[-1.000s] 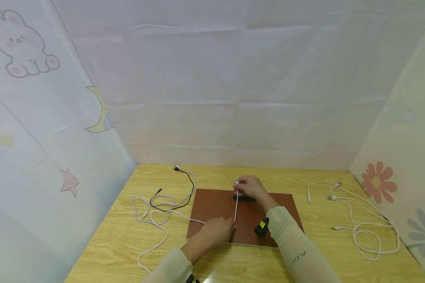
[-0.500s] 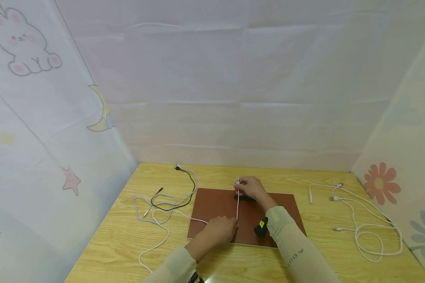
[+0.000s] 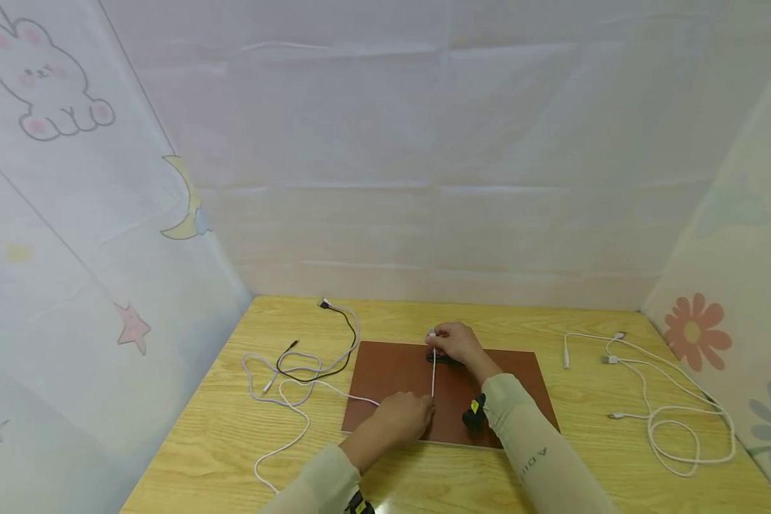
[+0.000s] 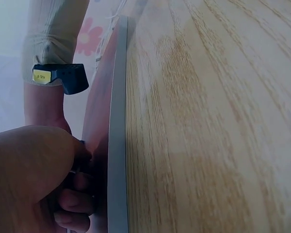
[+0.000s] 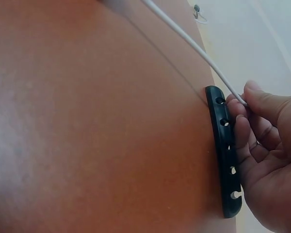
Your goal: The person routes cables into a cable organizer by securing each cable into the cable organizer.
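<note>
A white USB cable [image 3: 433,375] is stretched taut between my two hands above a brown board [image 3: 385,364]. My right hand [image 3: 457,343] pinches it just below its USB plug [image 3: 432,331] at the board's far edge. Nearer the front edge, my left hand [image 3: 403,416] grips the same cable with curled fingers, partly hidden by the hand's back. Beside the right fingers lies a black cable holder [image 5: 224,150] with several slots; the cable passes above its far end, apart from the slots as seen in the right wrist view.
On the left of the wooden table [image 3: 205,435] lie a black cable [image 3: 349,350] and a pale lilac cable [image 3: 252,389], loosely tangled with the held cable's tail. Several white cable ends and loops [image 3: 674,408] lie at the right. Fabric walls close off the back and sides.
Both hands keep nearly the same hold on the taut cable. The head view has shifted slightly, so the whole scene sits a little further right.
</note>
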Demonstrator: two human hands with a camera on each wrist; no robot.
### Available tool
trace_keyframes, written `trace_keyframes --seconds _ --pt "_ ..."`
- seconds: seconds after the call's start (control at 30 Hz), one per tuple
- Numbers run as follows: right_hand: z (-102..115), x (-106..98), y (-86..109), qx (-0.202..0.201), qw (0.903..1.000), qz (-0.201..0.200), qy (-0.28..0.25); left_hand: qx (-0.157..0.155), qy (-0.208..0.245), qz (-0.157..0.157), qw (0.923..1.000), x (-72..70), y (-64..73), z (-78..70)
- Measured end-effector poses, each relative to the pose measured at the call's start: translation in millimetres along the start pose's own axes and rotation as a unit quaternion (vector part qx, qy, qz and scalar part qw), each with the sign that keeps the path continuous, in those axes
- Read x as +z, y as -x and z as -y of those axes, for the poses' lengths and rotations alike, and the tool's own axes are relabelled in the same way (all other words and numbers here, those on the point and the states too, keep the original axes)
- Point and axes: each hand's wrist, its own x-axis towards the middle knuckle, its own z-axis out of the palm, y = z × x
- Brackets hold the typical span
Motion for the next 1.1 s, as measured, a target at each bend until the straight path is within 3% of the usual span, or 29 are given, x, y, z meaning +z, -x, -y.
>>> trace_keyframes --seconds 0.3,0.8,1.1 --pt "-4.9 2.7 -3.2 -0.011 0.9985 -0.015 0.051 -0.006 -0.005 -0.001 1.0 1.6 -3.4 -2.6" --pt "-8.0 12.1 -5.5 -0.018 0.9978 -0.018 0.06 -0.008 -0.001 0.002 1.0 -1.7 -1.2 -1.2" --pt "-9.0 10.9 -4.5 -0.028 0.9962 -0.014 0.081 -0.008 0.016 0.013 0.9998 1.8 -8.8 0.5"
